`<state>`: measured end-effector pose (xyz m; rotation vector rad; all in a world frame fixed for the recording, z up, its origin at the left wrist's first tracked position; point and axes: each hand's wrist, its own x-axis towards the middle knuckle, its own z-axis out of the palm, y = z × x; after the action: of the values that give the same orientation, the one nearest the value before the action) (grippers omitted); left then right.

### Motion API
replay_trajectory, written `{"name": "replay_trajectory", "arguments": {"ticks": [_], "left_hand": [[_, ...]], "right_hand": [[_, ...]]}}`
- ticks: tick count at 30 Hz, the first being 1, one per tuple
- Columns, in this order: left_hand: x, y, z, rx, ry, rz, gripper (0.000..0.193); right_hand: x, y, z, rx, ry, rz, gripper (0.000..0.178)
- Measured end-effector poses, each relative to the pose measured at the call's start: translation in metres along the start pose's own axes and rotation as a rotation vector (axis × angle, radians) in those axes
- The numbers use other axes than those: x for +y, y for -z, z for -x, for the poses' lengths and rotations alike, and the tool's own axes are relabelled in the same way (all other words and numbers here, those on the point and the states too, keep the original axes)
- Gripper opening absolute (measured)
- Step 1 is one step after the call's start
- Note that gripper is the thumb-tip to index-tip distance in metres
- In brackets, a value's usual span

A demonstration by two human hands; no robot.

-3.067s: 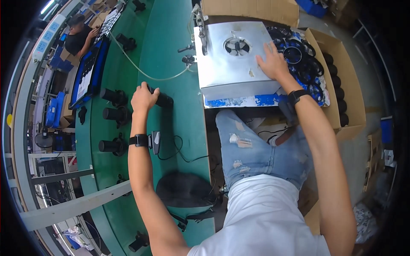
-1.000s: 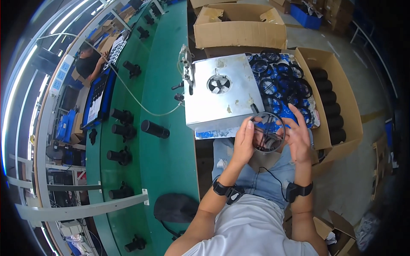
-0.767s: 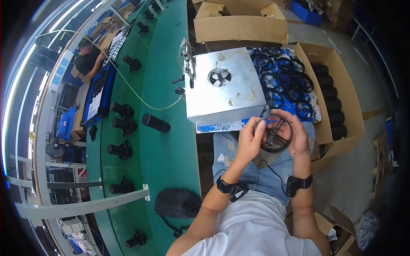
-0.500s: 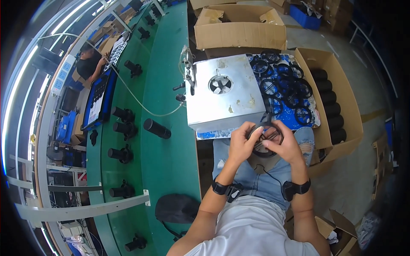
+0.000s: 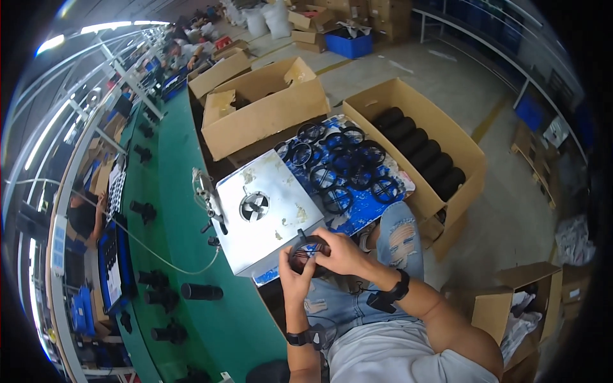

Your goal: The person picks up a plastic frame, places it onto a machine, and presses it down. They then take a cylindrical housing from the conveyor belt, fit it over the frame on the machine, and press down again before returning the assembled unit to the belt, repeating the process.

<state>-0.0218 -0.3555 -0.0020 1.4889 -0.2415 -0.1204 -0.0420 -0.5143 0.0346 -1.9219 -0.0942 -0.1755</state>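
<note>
The left hand (image 5: 295, 281) curls its fingers and thumb around one side of a black round plastic ring with crossed spokes (image 5: 310, 249), gripping it; the right hand (image 5: 343, 256), partly closed, grasps the opposite side. The ring is held above the lap, near the shiny silver metal box (image 5: 271, 226). The left forearm points upward; the right slants in from the lower right.

1. Left hand (image 5: 296, 277): off the cylinder (image 5: 202, 292), now on the ring (image 5: 295, 249).
2. Right hand (image 5: 345, 256): off the metal box (image 5: 274, 220), now gripping the ring too; fingers were spread a second ago.
3. View swung right and up: white sacks (image 5: 276, 18) in at top, black bag (image 5: 268, 371) mostly cut off below.
</note>
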Motion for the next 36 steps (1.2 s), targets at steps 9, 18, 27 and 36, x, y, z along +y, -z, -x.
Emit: {"name": "replay_trajectory", "arguments": {"ticks": [9, 18, 27, 36], "left_hand": [[-0.009, 0.011, -0.062, 0.245, -0.42, -0.577, 0.043], [-0.02, 0.081, -0.145, 0.31, -0.462, -0.867, 0.043], [-0.045, 0.128, -0.201, 0.358, -0.183, -0.859, 0.044], [-0.047, 0.118, -0.187, 0.188, -0.245, -1.111, 0.045]], "right_hand": [[0.015, -0.026, -0.065, 0.105, 0.069, 0.068, 0.033], [0.051, -0.099, -0.167, 0.178, 0.099, 0.224, 0.039], [0.061, -0.114, -0.216, 0.113, 0.129, 0.504, 0.042], [0.079, -0.098, -0.213, -0.049, 0.23, 0.713, 0.045]]}}
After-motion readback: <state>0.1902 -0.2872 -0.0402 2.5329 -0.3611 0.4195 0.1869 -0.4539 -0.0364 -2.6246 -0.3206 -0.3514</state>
